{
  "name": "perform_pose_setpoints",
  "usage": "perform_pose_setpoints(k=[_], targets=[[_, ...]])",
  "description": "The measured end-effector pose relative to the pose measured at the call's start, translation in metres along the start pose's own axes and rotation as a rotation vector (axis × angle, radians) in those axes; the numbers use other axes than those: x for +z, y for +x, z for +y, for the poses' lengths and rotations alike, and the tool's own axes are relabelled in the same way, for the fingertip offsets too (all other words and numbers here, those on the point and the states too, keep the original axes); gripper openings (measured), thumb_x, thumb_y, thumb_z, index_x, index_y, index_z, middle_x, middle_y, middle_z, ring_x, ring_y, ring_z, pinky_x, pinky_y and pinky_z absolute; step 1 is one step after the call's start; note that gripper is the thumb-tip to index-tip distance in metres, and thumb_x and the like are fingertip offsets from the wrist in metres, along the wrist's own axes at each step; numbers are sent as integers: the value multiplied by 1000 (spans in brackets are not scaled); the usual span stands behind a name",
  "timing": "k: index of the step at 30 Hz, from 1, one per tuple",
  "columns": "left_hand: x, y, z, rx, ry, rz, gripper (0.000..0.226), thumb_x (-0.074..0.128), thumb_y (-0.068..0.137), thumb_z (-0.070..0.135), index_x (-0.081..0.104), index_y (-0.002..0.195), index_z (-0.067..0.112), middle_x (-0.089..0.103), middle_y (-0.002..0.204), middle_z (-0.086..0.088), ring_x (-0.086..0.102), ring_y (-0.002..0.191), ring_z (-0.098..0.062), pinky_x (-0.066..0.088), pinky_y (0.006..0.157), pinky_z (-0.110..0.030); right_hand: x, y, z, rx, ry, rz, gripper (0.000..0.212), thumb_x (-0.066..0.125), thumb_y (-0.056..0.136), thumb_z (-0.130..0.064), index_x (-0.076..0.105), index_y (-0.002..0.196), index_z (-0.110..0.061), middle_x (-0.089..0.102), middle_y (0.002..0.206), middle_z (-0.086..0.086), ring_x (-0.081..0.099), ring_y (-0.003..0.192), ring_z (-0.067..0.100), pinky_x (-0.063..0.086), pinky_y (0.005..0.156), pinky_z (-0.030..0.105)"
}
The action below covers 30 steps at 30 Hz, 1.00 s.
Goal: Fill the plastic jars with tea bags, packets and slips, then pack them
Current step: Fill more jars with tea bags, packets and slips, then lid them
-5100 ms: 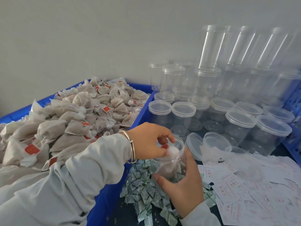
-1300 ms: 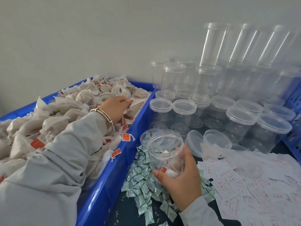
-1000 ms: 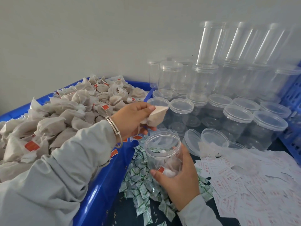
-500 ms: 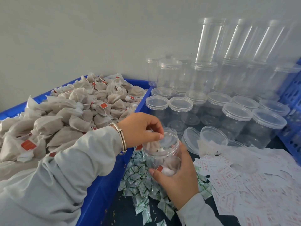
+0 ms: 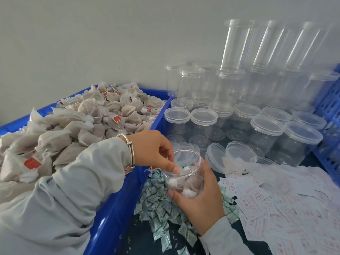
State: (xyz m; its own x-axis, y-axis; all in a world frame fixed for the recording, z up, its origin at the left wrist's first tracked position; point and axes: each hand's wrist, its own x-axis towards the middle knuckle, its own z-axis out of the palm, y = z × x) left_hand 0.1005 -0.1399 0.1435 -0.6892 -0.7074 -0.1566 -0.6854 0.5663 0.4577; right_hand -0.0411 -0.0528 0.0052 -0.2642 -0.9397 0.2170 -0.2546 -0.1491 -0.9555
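Observation:
My right hand grips a clear lidless plastic jar from below and behind, over the heap of green-and-white packets. A few tea bags with white knots lie inside the jar. My left hand, with a metal bangle on the wrist, hovers at the jar's mouth, fingertips dipping just inside the rim; I see nothing pinched between them. To the left, the blue bin is heaped with tea bags bearing red tags. White slips with red print are spread out to the right.
Behind the jar stand several lidded empty jars, with tall stacks of jars against the wall. Two loose lids lean beside the slips. A blue crate closes off the right side.
My left hand took a tea bag from the bin, carried it to the jar and put it in. More tea bags now lie in the jar. My right hand kept holding the jar.

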Motion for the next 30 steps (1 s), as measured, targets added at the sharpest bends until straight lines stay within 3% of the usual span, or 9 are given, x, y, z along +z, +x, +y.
perform_pose_setpoints(k=[4,7,12,16,20,24,27,29,30], targets=[[-3,-2,2,-33,-94,-112,50,60,59,64,73,82,22,63,55,13,57,50,2,46,56,-10,0,-1,-1,-21,-16,7,104,85,47,-49,39,138,-32,53,130,-6,53,120,16,49,96,44],[-6,-4,3,9,-163,-160,10,77,73,32,70,78,26,63,54,19,58,50,4,44,57,-6,-1,1,-2,5,38,18,105,85,44,-44,40,138,-30,53,131,-5,54,121,17,49,96,45],[-10,-6,-1,8,-279,-56,15,76,76,10,70,75,24,70,63,5,63,53,-2,45,55,-8,-4,1,-3,11,30,24,105,83,43,-45,40,137,-31,54,130,-7,52,122,12,47,100,42],[-9,-2,-2,14,-371,150,10,77,75,13,73,78,22,74,75,1,69,68,-7,51,66,-11,-4,0,-4,-8,-39,25,106,79,44,-51,37,139,-33,51,131,-11,47,125,9,43,103,41],[6,5,3,13,-206,138,12,77,76,18,74,88,21,74,83,4,68,78,-6,52,81,-16,-3,0,-2,-16,-45,23,104,80,46,-53,37,139,-32,52,131,-10,48,124,11,44,102,41],[7,3,7,42,-152,124,11,70,79,38,74,85,30,73,78,9,64,68,0,48,71,-10,-1,1,-2,-32,-25,8,104,82,48,-51,36,140,-32,50,133,-10,47,126,12,45,101,42],[6,4,6,49,-185,267,25,64,78,46,75,89,26,71,74,12,59,60,7,43,64,-7,-3,0,-4,-32,26,28,106,82,45,-47,37,140,-31,50,132,-12,47,126,8,46,102,40],[7,5,5,66,-237,308,25,64,75,50,68,96,36,68,89,20,58,73,16,43,75,-8,-5,-1,-7,-33,84,52,105,86,44,-39,40,137,-31,51,130,-13,49,121,0,49,98,31],[8,5,5,65,-275,268,36,67,68,59,60,101,44,64,102,22,58,87,16,45,83,-14,-6,-1,-8,-38,121,56,103,89,46,-30,41,137,-28,52,129,-12,52,119,0,51,94,24]])
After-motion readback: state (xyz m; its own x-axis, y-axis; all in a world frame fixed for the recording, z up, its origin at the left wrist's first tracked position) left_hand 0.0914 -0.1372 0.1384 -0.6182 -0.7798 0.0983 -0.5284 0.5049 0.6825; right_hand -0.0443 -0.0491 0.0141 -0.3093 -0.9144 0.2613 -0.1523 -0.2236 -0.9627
